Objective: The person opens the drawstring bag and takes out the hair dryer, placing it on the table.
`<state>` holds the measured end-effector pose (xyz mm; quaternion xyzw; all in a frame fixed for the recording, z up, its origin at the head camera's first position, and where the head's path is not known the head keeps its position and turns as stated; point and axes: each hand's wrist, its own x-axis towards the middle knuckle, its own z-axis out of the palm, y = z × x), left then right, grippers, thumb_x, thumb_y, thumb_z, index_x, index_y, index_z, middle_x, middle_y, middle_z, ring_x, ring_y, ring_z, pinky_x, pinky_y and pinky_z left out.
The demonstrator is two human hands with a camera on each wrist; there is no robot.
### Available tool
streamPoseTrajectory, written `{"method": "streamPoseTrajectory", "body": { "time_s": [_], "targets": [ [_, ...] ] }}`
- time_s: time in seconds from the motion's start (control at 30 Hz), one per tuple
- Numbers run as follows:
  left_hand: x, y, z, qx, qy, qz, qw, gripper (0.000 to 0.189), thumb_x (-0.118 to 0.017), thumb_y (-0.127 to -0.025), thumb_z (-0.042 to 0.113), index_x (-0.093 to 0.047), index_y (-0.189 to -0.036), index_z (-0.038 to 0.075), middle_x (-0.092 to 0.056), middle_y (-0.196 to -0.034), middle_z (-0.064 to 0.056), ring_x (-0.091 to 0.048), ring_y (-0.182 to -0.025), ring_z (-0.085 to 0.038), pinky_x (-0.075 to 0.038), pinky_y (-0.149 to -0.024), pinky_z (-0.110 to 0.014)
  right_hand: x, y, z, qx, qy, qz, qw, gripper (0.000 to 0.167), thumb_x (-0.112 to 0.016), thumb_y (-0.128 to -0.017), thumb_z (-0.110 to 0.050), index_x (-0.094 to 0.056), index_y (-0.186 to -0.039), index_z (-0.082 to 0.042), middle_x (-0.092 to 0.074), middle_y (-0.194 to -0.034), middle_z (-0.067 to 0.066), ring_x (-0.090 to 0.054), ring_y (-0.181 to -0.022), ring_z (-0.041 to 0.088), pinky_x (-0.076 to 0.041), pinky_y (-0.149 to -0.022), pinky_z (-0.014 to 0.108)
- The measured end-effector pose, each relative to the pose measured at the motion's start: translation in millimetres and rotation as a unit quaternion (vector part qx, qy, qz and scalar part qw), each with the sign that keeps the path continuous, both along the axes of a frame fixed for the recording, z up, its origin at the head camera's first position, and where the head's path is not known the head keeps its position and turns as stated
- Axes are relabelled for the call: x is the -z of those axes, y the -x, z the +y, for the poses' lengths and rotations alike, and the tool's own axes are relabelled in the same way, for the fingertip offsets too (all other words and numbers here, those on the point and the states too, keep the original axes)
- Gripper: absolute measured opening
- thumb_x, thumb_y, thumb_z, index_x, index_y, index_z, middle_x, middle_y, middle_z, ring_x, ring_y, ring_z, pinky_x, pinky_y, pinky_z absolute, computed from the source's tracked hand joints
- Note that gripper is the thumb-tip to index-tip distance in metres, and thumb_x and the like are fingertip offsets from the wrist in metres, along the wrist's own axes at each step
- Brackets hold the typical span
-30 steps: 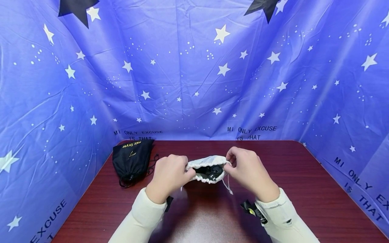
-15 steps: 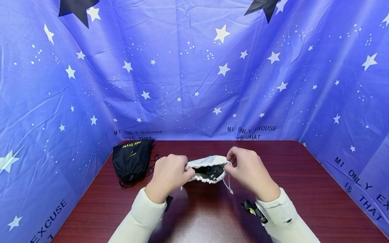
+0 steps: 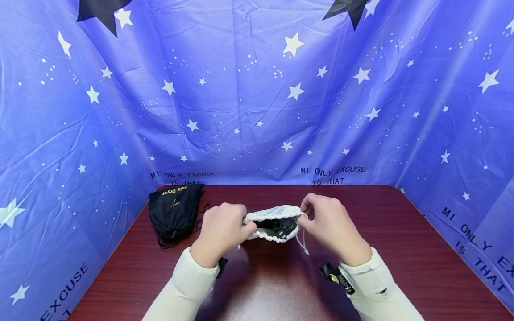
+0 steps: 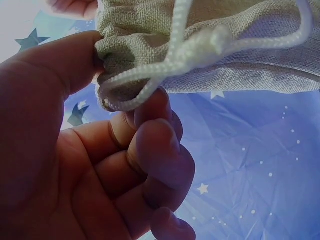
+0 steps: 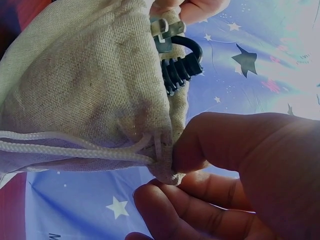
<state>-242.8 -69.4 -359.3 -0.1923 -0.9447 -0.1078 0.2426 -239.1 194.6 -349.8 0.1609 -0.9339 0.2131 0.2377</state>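
Observation:
A pale drawstring bag [image 3: 277,212] stands with its mouth spread between the two hands. My left hand [image 3: 225,229] pinches the left end of the gathered rim, thumb inside; in the left wrist view a knotted white cord [image 4: 195,52] loops beside the fingers. My right hand [image 3: 329,225] pinches the right end of the rim between thumb and fingers. Inside the bag lies a black cord [image 3: 285,225]; in the right wrist view a plug with metal prongs [image 5: 167,35] and a ribbed black cord sleeve [image 5: 182,72] stick out at the mouth. The rest of the contents is hidden.
A black drawstring pouch [image 3: 174,214] lettered "Hair Dryer" lies at the back left of the dark red wooden table [image 3: 257,290]. A blue star-printed cloth [image 3: 241,89] encloses the table behind and on both sides.
Both hands keep their pinch on the bag's rim. They have drifted very slightly apart, widening the mouth a touch. The black pouch has not moved.

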Motion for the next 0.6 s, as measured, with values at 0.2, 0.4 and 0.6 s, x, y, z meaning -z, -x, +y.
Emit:
{"method": "streamPoseTrajectory", "body": {
  "time_s": [0.2,0.4,0.6],
  "targets": [
    [0.2,0.1,-0.7,-0.002,-0.003,-0.007,1.0000,0.044,-0.068,-0.073,0.030,-0.028,-0.055,0.026,-0.017,-0.058,0.012,-0.021,-0.053,-0.013,-0.023,-0.041,-0.032,-0.1,0.2,2.5,0.000,-0.001,-0.004,1.0000,0.013,-0.074,-0.075,-0.011,-0.065,-0.080,-0.018,-0.061,-0.070,-0.010,-0.052,-0.061,0.006,-0.045,-0.060,0.028],
    [0.0,1.1,-0.8,-0.004,-0.005,-0.010,0.9999,0.043,-0.068,-0.072,0.029,-0.028,-0.055,0.025,-0.016,-0.058,0.011,-0.021,-0.053,-0.014,-0.023,-0.041,-0.032,0.0,1.6,4.4,0.001,0.000,-0.005,1.0000,0.013,-0.075,-0.075,-0.011,-0.066,-0.079,-0.018,-0.061,-0.070,-0.010,-0.053,-0.061,0.007,-0.045,-0.060,0.028],
    [0.6,2.5,-0.6,-0.008,-0.001,-0.011,0.9999,0.042,-0.069,-0.072,0.030,-0.032,-0.054,0.025,-0.019,-0.056,0.012,-0.025,-0.049,-0.014,-0.025,-0.040,-0.033,0.5,3.9,7.0,0.004,0.000,-0.010,0.9999,0.011,-0.074,-0.075,-0.011,-0.065,-0.079,-0.018,-0.062,-0.069,-0.008,-0.052,-0.061,0.007,-0.044,-0.060,0.029]
  ]
}}
